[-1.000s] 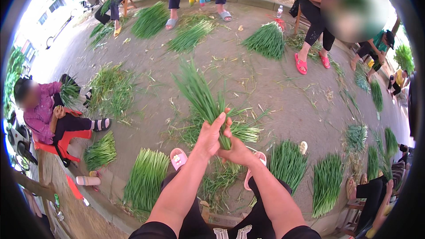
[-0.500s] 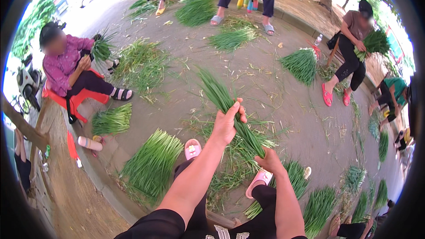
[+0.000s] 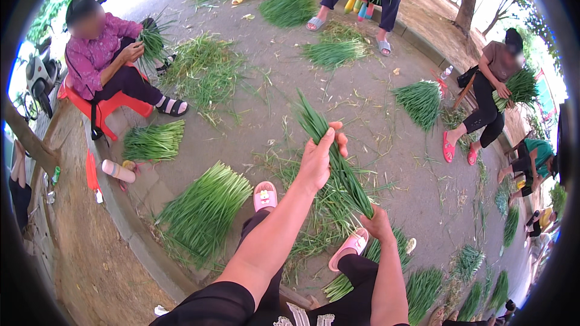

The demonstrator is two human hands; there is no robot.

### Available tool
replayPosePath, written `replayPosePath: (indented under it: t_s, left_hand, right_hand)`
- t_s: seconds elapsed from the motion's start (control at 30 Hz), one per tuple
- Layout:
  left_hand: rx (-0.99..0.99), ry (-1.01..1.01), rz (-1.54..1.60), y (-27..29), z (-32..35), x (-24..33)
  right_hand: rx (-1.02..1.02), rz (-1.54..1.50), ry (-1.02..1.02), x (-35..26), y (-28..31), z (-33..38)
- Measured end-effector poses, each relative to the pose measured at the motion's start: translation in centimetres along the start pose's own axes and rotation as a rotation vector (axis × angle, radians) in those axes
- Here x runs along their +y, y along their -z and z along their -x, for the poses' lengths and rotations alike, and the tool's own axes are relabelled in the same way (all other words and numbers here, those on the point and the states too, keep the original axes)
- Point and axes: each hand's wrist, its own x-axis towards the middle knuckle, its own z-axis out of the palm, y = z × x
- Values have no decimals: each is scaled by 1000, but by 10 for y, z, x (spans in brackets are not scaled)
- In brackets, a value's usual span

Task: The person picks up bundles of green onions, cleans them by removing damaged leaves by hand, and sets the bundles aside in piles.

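Holding a slim bundle of long green stalks (image 3: 349, 182) in both hands, aslant above the ground, with tapering tips up and to the left. Gripping its upper part with the left hand (image 3: 318, 158), wrapped around it with fingertips showing at the right and a thumb laid along it; probably placed there to gather the long leaves. Pinching its lower end with the right hand (image 3: 377, 224), curled closed as far as visible; cannot tell how the hidden fingers lie. Likely held at two points to keep such limp stalks straight.

Beneath the bundle, loose stalks (image 3: 317, 214) strewn over the ground, between two pink slippers (image 3: 264, 195), set wide apart, perhaps to leave room for the litter.

Left of the bundle, a large pile of stalks (image 3: 202, 214), with pale ends mostly facing one way, seemingly laid so for tidiness. Farther left, a smaller pile (image 3: 154, 140) and a pink bottle (image 3: 118, 171). Beyond the bundle to the upper left, a co-worker in a purple shirt (image 3: 106, 54), seated on a red stool (image 3: 112, 111). Far to the right of the bundle, another co-worker (image 3: 501, 63), hugging a dark green bunch (image 3: 522, 87).
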Motion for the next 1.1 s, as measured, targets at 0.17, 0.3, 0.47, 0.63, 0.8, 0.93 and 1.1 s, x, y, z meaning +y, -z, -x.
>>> replayPosePath:
  t_s: [0.17,0.3,0.47,0.63,0.8,0.93,1.1]
  left_hand:
    - [60,-31,49,-3,-4,8]
    - [88,-35,99,4,-9,11]
    - [85,-63,140,7,-12,13]
    - [87,-54,122,1,-11,10]
    - [106,-108,62,-2,-11,11]
    - [161,-164,3,0,-13,11]
    - [262,-183,-205,6,-17,10]
  right_hand:
    - [-253,-117,-167,10,16,6]
    - [-393,-111,-324,-10,35,9]
    - [-432,-175,-377,-24,49,11]
    - [-433,-125,-414,-20,54,13]
    - [-420,-181,-444,-19,58,13]
    - [-348,-211,-442,-17,62,16]
    - [-339,-223,-450,-22,63,15]
